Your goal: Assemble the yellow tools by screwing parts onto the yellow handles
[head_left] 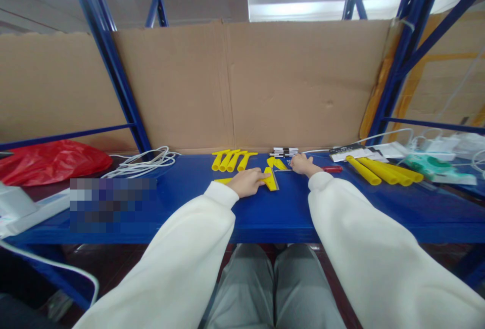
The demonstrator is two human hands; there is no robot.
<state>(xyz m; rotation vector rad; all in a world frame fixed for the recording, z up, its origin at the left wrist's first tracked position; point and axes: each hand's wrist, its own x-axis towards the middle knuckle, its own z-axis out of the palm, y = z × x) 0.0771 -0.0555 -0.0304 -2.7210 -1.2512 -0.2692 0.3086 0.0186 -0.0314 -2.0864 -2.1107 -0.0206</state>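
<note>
Yellow scraper in left hand, printed card, illegible

Yellow scraper held by its partly hidden handle, handle pointed toward nine o'clock, flared head edged by a metallic blade toward three, small yellow pieces laid near one, red-handled tool laid toward three, partly covered.

A blue table stretches left to right, backed on its far side by a creased brown cardboard sheet. Blue metal posts rise at left and right, with more cardboard beyond. White light shines above; the floor below is dark reddish.
</note>
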